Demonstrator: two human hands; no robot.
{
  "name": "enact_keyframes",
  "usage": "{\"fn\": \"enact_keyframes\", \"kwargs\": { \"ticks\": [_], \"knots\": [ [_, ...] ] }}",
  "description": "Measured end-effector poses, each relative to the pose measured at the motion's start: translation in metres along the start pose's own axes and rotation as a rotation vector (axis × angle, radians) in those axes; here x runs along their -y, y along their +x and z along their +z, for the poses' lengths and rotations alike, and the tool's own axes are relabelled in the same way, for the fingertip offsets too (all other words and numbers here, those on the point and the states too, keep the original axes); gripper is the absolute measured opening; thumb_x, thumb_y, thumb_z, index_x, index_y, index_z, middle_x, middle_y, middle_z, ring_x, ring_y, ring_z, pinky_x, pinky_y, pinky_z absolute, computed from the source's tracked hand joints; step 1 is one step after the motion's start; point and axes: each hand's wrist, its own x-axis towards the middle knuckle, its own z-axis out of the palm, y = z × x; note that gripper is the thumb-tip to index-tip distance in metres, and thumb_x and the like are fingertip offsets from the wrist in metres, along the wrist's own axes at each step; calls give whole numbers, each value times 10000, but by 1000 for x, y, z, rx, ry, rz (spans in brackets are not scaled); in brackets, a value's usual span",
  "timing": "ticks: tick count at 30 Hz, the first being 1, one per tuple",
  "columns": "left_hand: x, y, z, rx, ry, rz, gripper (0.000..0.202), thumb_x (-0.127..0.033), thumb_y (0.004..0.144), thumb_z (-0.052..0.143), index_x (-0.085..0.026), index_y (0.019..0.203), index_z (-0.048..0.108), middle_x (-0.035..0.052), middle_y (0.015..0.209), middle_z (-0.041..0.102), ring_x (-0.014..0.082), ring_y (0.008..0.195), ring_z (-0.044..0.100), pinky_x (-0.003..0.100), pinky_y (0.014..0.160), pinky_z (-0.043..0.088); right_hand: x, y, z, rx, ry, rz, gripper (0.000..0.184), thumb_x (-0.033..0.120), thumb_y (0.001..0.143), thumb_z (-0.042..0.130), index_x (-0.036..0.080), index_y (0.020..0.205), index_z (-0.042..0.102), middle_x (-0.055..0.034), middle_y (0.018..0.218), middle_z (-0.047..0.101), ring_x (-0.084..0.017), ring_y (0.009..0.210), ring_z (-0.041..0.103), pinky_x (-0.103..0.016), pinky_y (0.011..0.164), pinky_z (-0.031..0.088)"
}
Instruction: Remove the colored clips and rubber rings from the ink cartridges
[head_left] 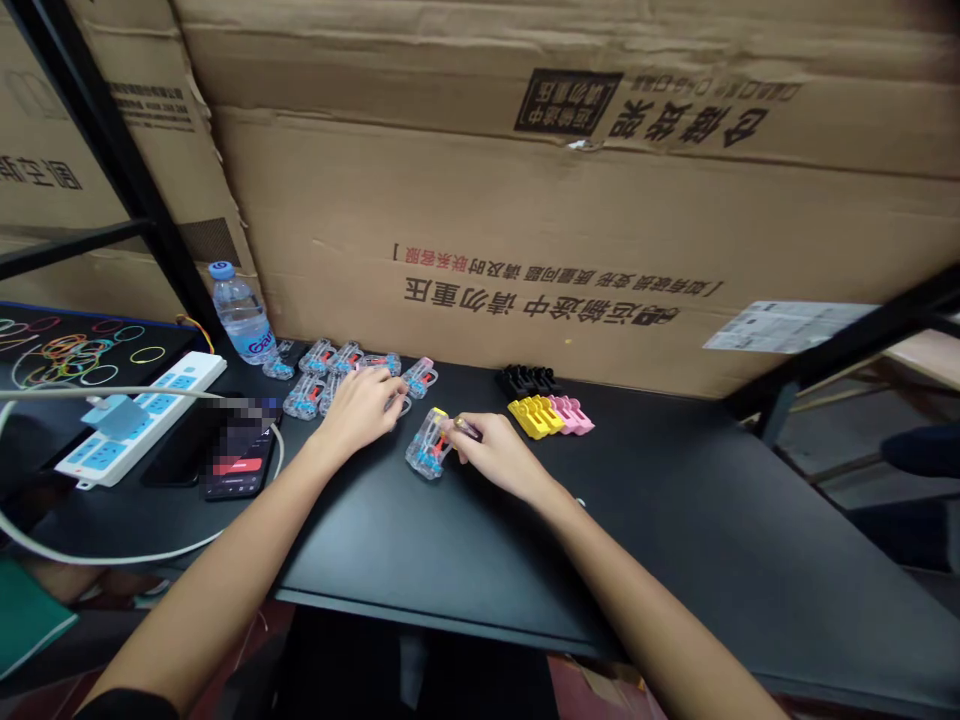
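Observation:
My right hand (pixel 495 455) is closed in a pinch against a small clear plastic part (pixel 429 445) with a yellow cap and blue and red insides, which rests on the black table (pixel 675 520). My left hand (pixel 364 405) lies over a cluster of similar clear parts (pixel 322 375), fingers curled on one of them near its fingertips. Small yellow pieces (pixel 534 416), pink pieces (pixel 571 413) and black pieces (pixel 527 379) lie in a group just right of my right hand.
A water bottle (pixel 241 315) stands at the back left. A white power strip (pixel 139 415) with a plugged adapter, a white cable and a phone (pixel 240 455) lie on the left. Large cardboard boxes (pixel 562 200) form the back wall. Black frame bars cross left and right.

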Motion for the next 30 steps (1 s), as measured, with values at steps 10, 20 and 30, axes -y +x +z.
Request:
{"fn": "enact_keyframes", "kwargs": {
  "ticks": [10,20,30],
  "knots": [
    [-4,-2,-4,81,-61,-105,314,-318,1035,561,-198,821,758,70,774,756,248,755,713,317,681,404,11,18,18,-84,-518,9,193,316,992,628,241,877,764,-73,826,794,-249,751,720,-309,615,322],
    [-7,-5,2,204,-310,157,324,-372,940,708,-201,688,598,-26,630,610,140,586,515,283,613,283,-13,3,-1,-522,-236,-457,243,199,1018,536,206,856,716,-52,752,730,-178,615,635,-296,628,462],
    [5,3,5,-74,-214,18,353,-316,1094,442,-187,899,707,73,886,760,230,851,689,337,800,476,-18,2,-4,-476,-211,-486,241,185,1018,554,210,830,704,-49,760,751,-181,647,680,-295,618,472]
  ]
}}
